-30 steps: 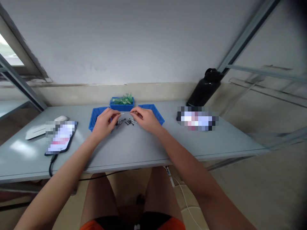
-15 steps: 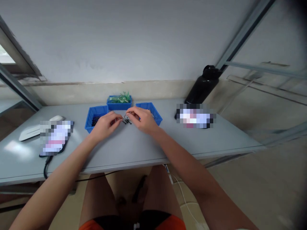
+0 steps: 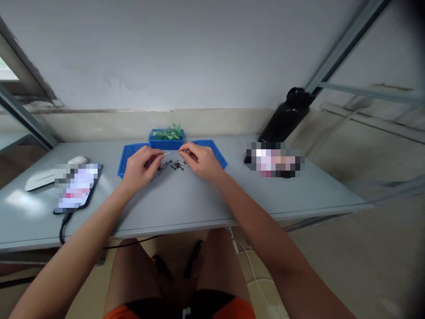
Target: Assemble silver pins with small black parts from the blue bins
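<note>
My left hand (image 3: 141,167) is closed in a pinch on a thin silvery metal pin (image 3: 166,153), whose tip points right. Facing it across a small gap, my right hand (image 3: 202,161) also has thumb and fingers pressed together; a thin light bit shows at the fingertips, too small to name. Below both hands, several dark screws (image 3: 177,165) lie loose on the grey table (image 3: 186,199), with silvery pieces (image 3: 181,163) beside them. A blue bin (image 3: 124,160) stands behind my left hand, and another blue bin (image 3: 217,151) is partly hidden by my right.
A third blue bin (image 3: 166,144) at the wall holds green-and-clear packets (image 3: 171,133). To the left lie a phone (image 3: 78,188) with a cable, a white mouse-like object (image 3: 78,160) and a white flat case (image 3: 40,180). On the right are a black bottle (image 3: 283,117) and another phone (image 3: 274,161).
My hands have drawn slightly apart and up from the screws. The thin metal pin now shows at my left fingertips, and more of the loose pieces on the table are visible.
</note>
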`<act>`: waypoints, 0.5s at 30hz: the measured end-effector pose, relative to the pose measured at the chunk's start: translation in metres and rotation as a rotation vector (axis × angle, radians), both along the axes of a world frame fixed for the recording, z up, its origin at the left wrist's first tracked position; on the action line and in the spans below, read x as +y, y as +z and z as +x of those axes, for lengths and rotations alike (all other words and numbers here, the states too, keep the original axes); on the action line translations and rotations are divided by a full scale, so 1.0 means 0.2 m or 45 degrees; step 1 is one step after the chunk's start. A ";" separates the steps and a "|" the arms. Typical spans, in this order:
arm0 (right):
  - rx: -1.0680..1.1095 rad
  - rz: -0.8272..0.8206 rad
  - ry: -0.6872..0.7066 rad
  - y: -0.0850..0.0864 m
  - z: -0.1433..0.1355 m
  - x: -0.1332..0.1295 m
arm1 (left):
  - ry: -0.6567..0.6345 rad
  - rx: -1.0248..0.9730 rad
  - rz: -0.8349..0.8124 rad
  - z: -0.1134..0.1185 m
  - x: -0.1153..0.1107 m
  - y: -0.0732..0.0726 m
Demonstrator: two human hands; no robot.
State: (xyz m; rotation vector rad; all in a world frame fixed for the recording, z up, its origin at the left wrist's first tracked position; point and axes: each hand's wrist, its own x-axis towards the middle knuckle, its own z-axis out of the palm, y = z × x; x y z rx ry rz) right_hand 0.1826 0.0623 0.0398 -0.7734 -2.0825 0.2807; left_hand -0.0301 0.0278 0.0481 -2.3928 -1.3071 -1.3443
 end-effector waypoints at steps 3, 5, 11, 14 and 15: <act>-0.027 -0.023 0.015 0.00 0.00 0.00 | 0.008 0.000 0.020 0.00 0.00 0.00; -0.030 -0.048 0.029 -0.01 0.00 0.00 | -0.002 -0.001 0.023 0.00 0.00 0.00; 0.007 -0.098 0.044 -0.01 0.00 0.02 | -0.024 -0.020 0.024 0.00 0.00 -0.01; 0.056 -0.078 0.048 -0.01 0.00 0.02 | -0.008 -0.039 0.035 0.00 0.00 -0.01; 0.056 -0.069 0.057 -0.01 0.00 0.02 | -0.002 -0.041 0.035 0.00 0.00 -0.01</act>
